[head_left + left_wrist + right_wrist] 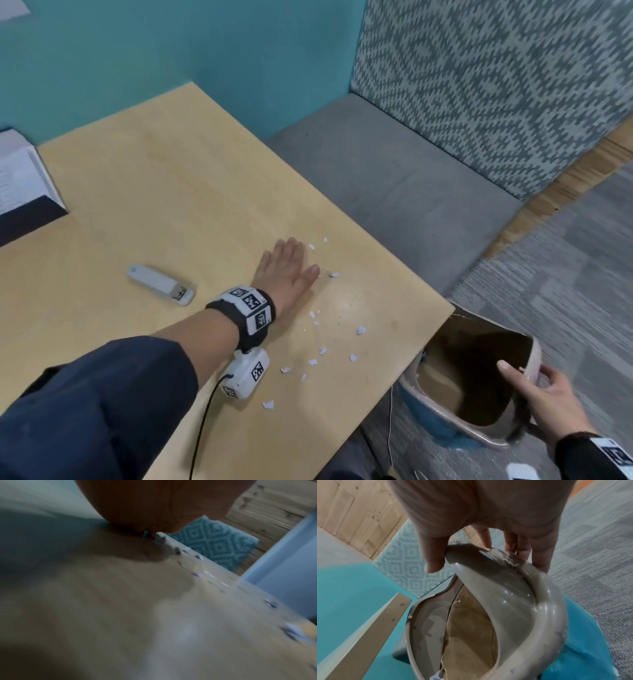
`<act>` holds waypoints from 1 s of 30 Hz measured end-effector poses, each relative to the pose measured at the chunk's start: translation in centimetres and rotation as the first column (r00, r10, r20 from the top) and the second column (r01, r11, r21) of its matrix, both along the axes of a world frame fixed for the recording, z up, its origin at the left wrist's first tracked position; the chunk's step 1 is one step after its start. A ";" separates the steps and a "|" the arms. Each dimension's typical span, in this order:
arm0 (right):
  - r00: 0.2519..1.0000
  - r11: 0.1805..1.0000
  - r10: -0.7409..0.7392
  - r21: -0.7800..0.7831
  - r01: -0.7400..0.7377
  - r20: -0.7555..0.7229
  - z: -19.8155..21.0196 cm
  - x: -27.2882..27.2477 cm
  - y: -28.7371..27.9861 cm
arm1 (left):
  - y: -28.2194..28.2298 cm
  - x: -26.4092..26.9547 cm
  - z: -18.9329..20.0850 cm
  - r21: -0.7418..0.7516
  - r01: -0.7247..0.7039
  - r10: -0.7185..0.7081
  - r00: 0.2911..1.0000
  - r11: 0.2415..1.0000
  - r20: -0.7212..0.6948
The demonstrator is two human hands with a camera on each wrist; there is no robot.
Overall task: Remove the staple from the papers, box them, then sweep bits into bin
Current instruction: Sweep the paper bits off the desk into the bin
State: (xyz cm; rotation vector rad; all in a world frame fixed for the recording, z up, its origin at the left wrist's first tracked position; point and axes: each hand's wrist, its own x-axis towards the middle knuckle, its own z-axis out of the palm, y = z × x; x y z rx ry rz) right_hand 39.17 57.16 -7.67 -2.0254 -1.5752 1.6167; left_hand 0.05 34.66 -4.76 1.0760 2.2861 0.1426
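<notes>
My left hand [289,265] lies flat on the wooden table [171,192] with straight fingers, its edge against several small white paper bits [313,361] scattered toward the table's right edge. In the left wrist view the palm [154,504] sits over blurred paper bits [197,573]. Below the table's right corner, my right hand [541,390] grips the rim of the beige bin [479,383]; thumb inside, fingers outside. The right wrist view shows the bin [513,601] tilted, brown inside, with my right hand [479,536] on its rim. A box holding white papers [20,178] stands at the far left.
A white staple remover [159,285] lies on the table left of my left wrist. A teal partition [137,61] backs the table. A grey bench seat [394,192] with a patterned backrest [496,85] is to the right, grey carpet [565,274] beyond. A thin cable [390,428] hangs by the bin.
</notes>
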 end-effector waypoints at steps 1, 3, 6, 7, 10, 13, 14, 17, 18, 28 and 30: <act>1.000 1.000 0.008 -0.004 -0.008 -0.012 0.5 -0.3 -0.1 | 0.5 0.9 0.0 0.018 0.043 -0.043 0.999 0.999 0.009; 0.999 1.000 0.011 0.008 -0.010 -0.053 1.2 -0.7 -0.3 | 0.9 2.4 0.1 0.052 0.121 -0.123 0.992 0.991 0.037; 0.996 0.999 0.025 0.041 -0.021 -0.087 1.2 -0.9 -0.1 | 0.9 2.1 0.6 0.111 0.114 -0.124 0.989 0.987 0.084; 0.996 0.999 0.024 0.047 -0.020 -0.090 1.1 -1.0 -0.1 | 1.1 1.4 0.9 0.129 0.081 -0.091 0.993 0.988 0.073; 0.996 0.998 0.025 0.058 -0.020 -0.089 1.0 -1.2 -0.2 | 2.8 -0.5 1.0 0.108 -0.006 0.000 0.999 0.994 0.054; 0.998 0.997 0.032 0.067 -0.028 -0.058 0.6 -1.1 0.0 | 4.2 0.3 0.7 0.025 0.101 -0.101 0.995 0.995 0.021; 0.998 0.997 0.033 0.072 -0.029 -0.054 0.4 -1.0 0.1 | 4.5 1.1 0.7 0.002 0.165 -0.165 0.986 0.986 0.015; 0.999 0.997 0.036 0.071 -0.033 -0.034 -0.1 -0.8 0.2 | 4.7 3.7 1.6 -0.016 0.319 -0.318 0.947 0.948 0.051; 0.999 0.997 0.031 0.075 -0.028 -0.035 -0.2 -0.8 0.3 | 4.4 4.4 2.1 -0.021 0.367 -0.365 0.929 0.930 0.066; 1.000 0.997 -0.015 0.073 0.016 -0.017 -1.6 0.3 0.2 | 4.0 3.1 2.3 -0.075 0.408 -0.412 0.911 0.910 -0.033; 1.000 0.997 -0.018 0.076 0.019 -0.011 -2.0 0.7 0.3 | 3.7 5.4 2.3 -0.090 0.508 -0.508 0.861 0.857 0.019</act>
